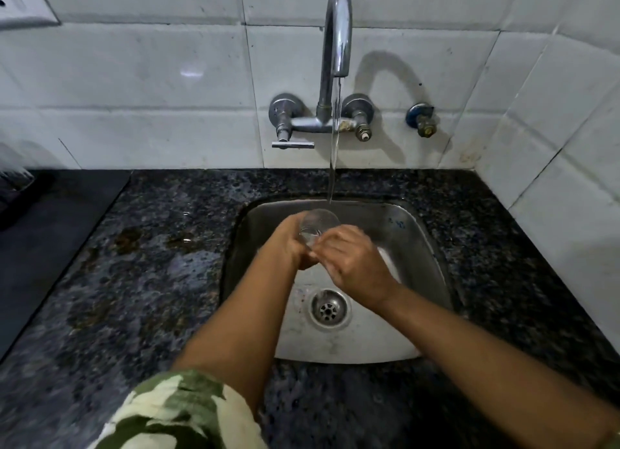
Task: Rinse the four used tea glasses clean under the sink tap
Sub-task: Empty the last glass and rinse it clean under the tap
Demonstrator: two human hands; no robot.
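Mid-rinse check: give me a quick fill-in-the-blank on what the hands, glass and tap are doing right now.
1. Water from the tap is ____ in a thin stream.
2. The left hand grips a clear ____ over the sink.
3. The right hand touches it from the ____ side.
4. The drain lies ____ the hands in the picture.

Missing words: running; glass; right; below
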